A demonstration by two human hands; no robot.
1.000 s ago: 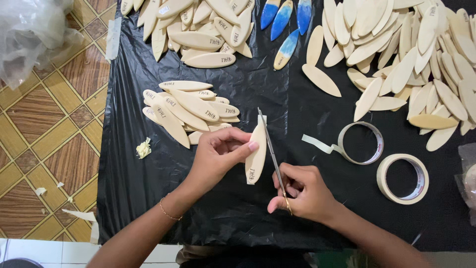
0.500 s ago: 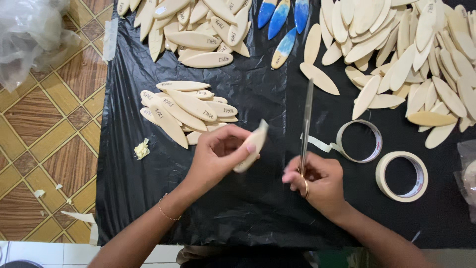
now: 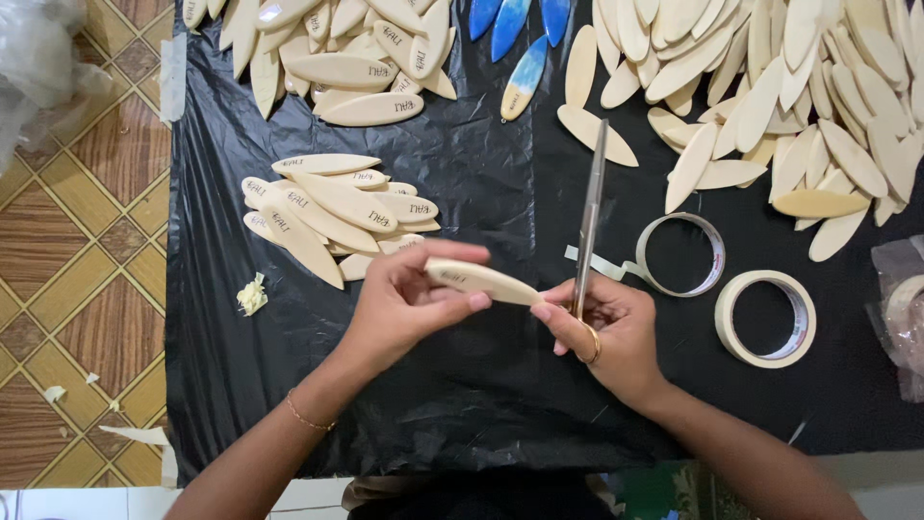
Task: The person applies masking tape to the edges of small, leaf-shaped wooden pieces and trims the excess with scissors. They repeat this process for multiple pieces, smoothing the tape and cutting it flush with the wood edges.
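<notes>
Black plastic sheet (image 3: 462, 404) is spread over a tiled floor (image 3: 77, 289). One leaf-shaped wooden piece (image 3: 481, 280) is held above it, long axis nearly horizontal, right tip dipping slightly toward the right hand (image 3: 606, 332). It is pinched by the left hand (image 3: 409, 303), thumb on top, fingers curled beneath; its right tip is touched by right fingertips. Closed scissors (image 3: 589, 217) are gripped in the right hand, blades pointing away from the person. A stack of like pieces (image 3: 332, 212) lies just beyond. Two tape rolls (image 3: 765, 318) lie at right. Contents of the clear bag (image 3: 900, 308) cannot be told.
</notes>
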